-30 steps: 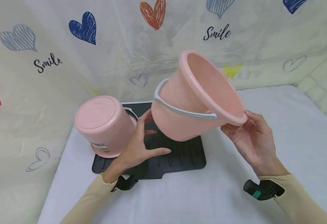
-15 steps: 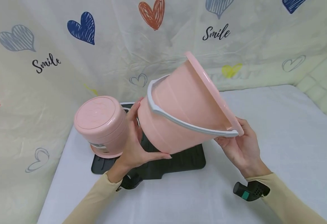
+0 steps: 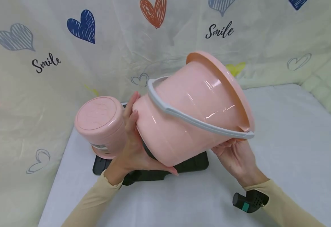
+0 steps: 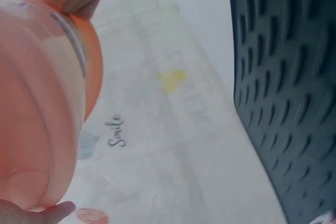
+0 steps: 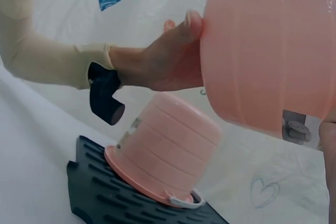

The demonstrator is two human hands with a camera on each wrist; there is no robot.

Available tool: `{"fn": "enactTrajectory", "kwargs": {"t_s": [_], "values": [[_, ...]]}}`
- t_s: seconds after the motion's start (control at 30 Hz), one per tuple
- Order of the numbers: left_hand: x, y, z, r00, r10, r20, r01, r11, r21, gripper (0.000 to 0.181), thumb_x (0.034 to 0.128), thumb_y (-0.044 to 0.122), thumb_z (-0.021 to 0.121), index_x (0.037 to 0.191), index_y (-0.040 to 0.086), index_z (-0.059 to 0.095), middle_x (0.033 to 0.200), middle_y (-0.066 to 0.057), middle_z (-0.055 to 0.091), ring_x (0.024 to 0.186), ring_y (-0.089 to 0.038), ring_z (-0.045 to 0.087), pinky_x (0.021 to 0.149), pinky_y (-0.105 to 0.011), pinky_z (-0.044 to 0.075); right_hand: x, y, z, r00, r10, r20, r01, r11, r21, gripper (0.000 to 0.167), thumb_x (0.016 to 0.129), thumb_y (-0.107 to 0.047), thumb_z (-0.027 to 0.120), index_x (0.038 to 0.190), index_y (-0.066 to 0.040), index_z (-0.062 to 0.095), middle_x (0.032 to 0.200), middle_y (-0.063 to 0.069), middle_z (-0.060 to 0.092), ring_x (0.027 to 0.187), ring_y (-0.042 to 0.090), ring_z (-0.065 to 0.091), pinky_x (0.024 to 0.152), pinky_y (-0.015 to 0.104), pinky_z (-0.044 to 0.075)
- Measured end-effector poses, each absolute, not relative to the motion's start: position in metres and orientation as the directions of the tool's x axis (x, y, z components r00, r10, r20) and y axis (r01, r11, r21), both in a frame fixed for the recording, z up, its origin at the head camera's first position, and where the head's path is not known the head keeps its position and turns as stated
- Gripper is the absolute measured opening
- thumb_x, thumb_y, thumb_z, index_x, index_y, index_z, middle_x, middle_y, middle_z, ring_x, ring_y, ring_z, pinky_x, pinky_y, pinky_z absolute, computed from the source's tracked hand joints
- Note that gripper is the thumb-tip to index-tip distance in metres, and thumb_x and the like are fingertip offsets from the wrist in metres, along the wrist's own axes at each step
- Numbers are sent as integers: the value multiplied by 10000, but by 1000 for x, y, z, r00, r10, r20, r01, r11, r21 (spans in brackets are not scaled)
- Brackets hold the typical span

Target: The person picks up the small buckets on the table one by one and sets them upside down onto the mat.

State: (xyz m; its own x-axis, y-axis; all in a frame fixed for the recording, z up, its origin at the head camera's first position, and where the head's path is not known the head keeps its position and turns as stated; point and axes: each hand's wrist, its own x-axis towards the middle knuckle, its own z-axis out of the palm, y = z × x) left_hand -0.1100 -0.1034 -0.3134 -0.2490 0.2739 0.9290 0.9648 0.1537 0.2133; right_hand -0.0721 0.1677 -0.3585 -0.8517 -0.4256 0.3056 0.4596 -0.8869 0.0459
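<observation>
A large pink bucket (image 3: 199, 101) is held in the air, tilted on its side, with its base toward the left and its mouth toward the upper right. Its pale grey handle (image 3: 194, 120) hangs across the near side. My left hand (image 3: 134, 154) grips the base, thumb underneath and fingers spread over the far side. On the right, my right hand (image 3: 236, 164) holds the rim from below; its fingertips are partly hidden behind the bucket. In the right wrist view my left hand (image 5: 170, 59) presses against the base.
A smaller pink bucket (image 3: 101, 121) stands upside down on a black ribbed mat (image 3: 196, 162), left of my left hand. The mat lies on a white-covered table (image 3: 284, 126). Behind rises a white cloth (image 3: 177, 41) printed with hearts and "Smile".
My left hand has closed round the large bucket's base. The bucket has shifted left and turned its mouth away from view. My right hand has moved left, still holding the rim.
</observation>
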Motion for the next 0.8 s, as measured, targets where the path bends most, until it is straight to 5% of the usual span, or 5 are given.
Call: {"fn": "enactTrajectory", "kwargs": {"t_s": [0.2, 0.43, 0.63, 0.8], "values": [[-109, -107, -308, -262, 349, 900, 960, 191, 205, 1401, 597, 750, 891, 1651, 314, 77, 1661, -249, 89, 1464, -556, 245, 1157, -669, 281, -70, 162, -359, -859, -432, 274, 461, -886, 50, 508, 1150, -345, 280, 1132, 37, 615, 933, 202, 627, 791, 308, 616, 882, 376, 543], [-109, -110, -306, -338, 398, 853, 936, 234, 262, 1545, 469, 590, 1010, 1638, 329, 35, 1576, -349, 127, 1490, -497, 180, 1175, -625, 277, -69, 161, -362, -857, -463, 228, 486, -873, 52, 424, 1161, -285, 317, 1123, 30, 599, 928, 183, 599, 784, 280, 555, 856, 359, 521], [-111, -112, -303, -354, 368, 860, 932, 216, 291, 1348, 593, 610, 915, 1622, 301, 101, 1516, -379, 156, 1437, -476, 301, 1143, -592, 326, -74, 157, -360, -835, -500, 232, 506, -862, -37, 424, 1169, -300, 285, 1120, 5, 576, 875, 159, 616, 770, 265, 545, 849, 341, 495], [-115, -117, -292, -346, 349, 871, 928, 261, 264, 1311, 592, 655, 880, 1607, 222, 171, 1501, -365, 219, 1428, -460, 311, 1128, -561, 354, -81, 154, -359, -774, -567, 281, 539, -823, -178, 500, 1173, -337, 178, 1079, -12, 546, 846, 134, 581, 747, 240, 476, 792, 320, 474]]}}
